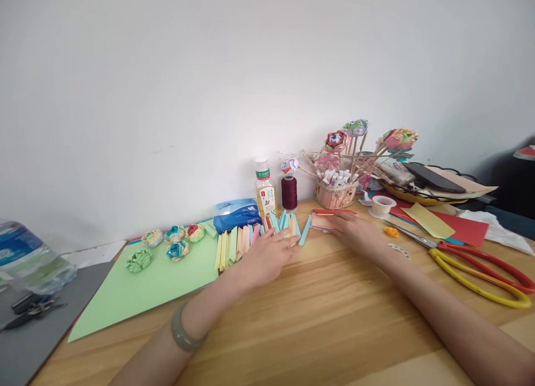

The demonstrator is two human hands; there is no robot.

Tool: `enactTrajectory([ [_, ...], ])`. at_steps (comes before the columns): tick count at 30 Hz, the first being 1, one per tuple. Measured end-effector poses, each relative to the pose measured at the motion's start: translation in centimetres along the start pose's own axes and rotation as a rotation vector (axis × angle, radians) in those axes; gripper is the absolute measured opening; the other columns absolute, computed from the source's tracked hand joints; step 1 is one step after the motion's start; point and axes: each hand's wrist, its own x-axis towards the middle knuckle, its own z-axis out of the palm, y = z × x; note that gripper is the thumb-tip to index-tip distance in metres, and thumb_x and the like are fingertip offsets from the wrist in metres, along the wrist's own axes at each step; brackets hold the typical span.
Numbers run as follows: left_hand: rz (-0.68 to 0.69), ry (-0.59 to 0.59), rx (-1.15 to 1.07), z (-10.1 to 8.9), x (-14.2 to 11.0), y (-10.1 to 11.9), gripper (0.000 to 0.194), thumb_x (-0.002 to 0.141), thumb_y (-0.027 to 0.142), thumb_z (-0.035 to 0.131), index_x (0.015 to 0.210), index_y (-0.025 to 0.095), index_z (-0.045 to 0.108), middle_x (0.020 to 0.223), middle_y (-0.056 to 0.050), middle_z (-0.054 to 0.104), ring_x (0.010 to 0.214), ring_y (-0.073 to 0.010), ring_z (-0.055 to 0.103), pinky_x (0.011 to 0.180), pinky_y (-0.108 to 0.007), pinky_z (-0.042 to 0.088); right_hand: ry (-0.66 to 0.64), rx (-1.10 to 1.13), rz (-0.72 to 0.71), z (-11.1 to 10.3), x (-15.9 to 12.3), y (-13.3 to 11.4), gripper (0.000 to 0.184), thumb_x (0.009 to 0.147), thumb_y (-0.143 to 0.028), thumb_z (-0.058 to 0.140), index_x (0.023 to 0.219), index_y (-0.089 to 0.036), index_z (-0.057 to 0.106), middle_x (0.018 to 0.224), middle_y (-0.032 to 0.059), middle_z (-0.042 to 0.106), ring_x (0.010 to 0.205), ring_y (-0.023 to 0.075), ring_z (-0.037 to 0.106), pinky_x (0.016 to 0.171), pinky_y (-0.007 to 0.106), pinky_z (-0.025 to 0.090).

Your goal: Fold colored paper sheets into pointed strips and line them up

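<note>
My left hand (267,256), with a jade-coloured bangle (184,333) on its wrist, lies with fingers apart over a row of folded paper strips (234,244) in yellow, green, peach, pink and blue. A single blue strip (305,231) leans at the row's right end. Farther right, the fingers of my right hand (355,232) stretch over a small stack of peach paper pieces (321,221) with a red piece along its back. Whether those fingers pinch any paper does not show. Several folded paper flowers (177,250) rest on a green sheet (167,288) at the left.
Behind the strips stand a blue tissue pack (237,213), a drink bottle (266,191) and a maroon thread spool (289,193). A basket (336,196) holds paper flowers on sticks. Large scissors (476,263) and a white tape roll (382,206) lie right. A plastic bottle (33,257) is left.
</note>
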Motion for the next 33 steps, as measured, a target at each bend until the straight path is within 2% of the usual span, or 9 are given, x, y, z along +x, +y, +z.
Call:
enactTrajectory([
  [5,0.079,-0.049,0.100,1.7,2.5,0.6,0.044,0.089,0.007,0.041,0.131,0.018,0.044,0.145,-0.006,0.035,0.136,-0.0234,0.027,0.107,-0.049,0.025,-0.063,-0.120,0.001,-0.6,0.1,-0.6,0.023,0.091,-0.021,0.043,0.100,-0.015,0.064,0.100,0.0147,0.068,0.091,0.0271,0.064,0.067,0.032,0.044],
  [12,-0.085,-0.059,0.185,3.5,5.9,-0.3,0.031,0.089,0.013,0.047,0.120,0.010,0.053,0.112,-0.014,0.063,0.114,-0.0265,0.051,0.102,-0.050,0.030,-0.107,-0.170,0.060,-1.1,0.0,-1.6,0.019,0.086,-0.016,0.047,0.087,-0.015,0.066,0.080,0.0130,0.070,0.075,0.0259,0.066,0.056,0.027,0.038],
  [15,-0.160,-0.014,0.193,3.9,6.7,-0.4,0.031,0.090,0.025,0.050,0.116,0.009,0.055,0.107,-0.017,0.064,0.107,-0.0276,0.054,0.097,-0.049,0.035,-0.059,-0.130,0.125,-0.9,-0.1,-1.6,0.021,0.087,-0.021,0.046,0.087,-0.018,0.067,0.081,0.0109,0.071,0.074,0.0254,0.066,0.053,0.026,0.035],
  [18,-0.193,0.042,0.189,3.6,7.1,-0.2,0.035,0.091,0.034,0.050,0.116,0.011,0.056,0.120,-0.017,0.058,0.113,-0.0277,0.049,0.098,-0.048,0.034,0.008,-0.052,0.183,-0.6,0.0,-0.8,0.020,0.087,-0.027,0.048,0.087,-0.023,0.067,0.081,0.0050,0.072,0.071,0.0222,0.066,0.050,0.024,0.034],
  [23,-0.196,0.108,0.164,1.9,6.0,1.4,0.037,0.093,0.030,0.047,0.125,0.011,0.050,0.122,-0.012,0.059,0.110,-0.0227,0.052,0.094,-0.038,0.040,0.163,0.057,0.180,-1.2,0.0,0.2,0.026,0.091,-0.030,0.042,0.089,-0.019,0.066,0.079,0.0054,0.071,0.068,0.0200,0.065,0.052,0.025,0.038],
  [25,-0.205,0.167,0.166,1.1,5.1,2.4,0.045,0.093,0.028,0.046,0.133,0.008,0.039,0.134,-0.014,0.048,0.119,-0.0238,0.045,0.097,-0.038,0.038,0.233,0.072,0.132,-1.9,-0.5,-0.6,0.030,0.093,-0.030,0.037,0.094,-0.017,0.064,0.085,0.0090,0.070,0.073,0.0212,0.064,0.057,0.027,0.040],
  [28,-0.165,0.435,0.173,0.3,3.1,4.1,0.048,0.091,0.024,0.047,0.135,0.006,0.035,0.134,-0.018,0.046,0.121,-0.0276,0.043,0.095,-0.041,0.040,0.243,0.095,-0.063,-2.7,-2.5,-3.3,0.027,0.092,-0.030,0.040,0.084,-0.018,0.063,0.080,0.0074,0.068,0.073,0.0191,0.061,0.064,0.027,0.041],
  [31,-0.119,0.485,0.101,0.3,0.6,6.0,0.025,0.088,0.009,0.043,0.108,0.010,0.056,0.086,-0.007,0.066,0.079,-0.0202,0.059,0.069,-0.032,0.048,0.165,0.133,-0.508,-2.8,-5.5,-6.4,0.033,0.095,-0.019,0.031,0.079,-0.016,0.060,0.071,0.0059,0.063,0.063,0.0159,0.055,0.061,0.027,0.041],
  [33,-0.107,0.474,0.070,0.7,-1.1,7.3,0.019,0.086,0.006,0.042,0.080,0.013,0.059,0.060,-0.001,0.057,0.060,-0.0178,0.054,0.052,-0.028,0.042,0.144,0.180,-0.606,-2.7,-7.5,-7.9,0.037,0.096,-0.014,0.025,0.082,-0.015,0.059,0.073,0.0068,0.062,0.065,0.0161,0.055,0.062,0.027,0.041],
])
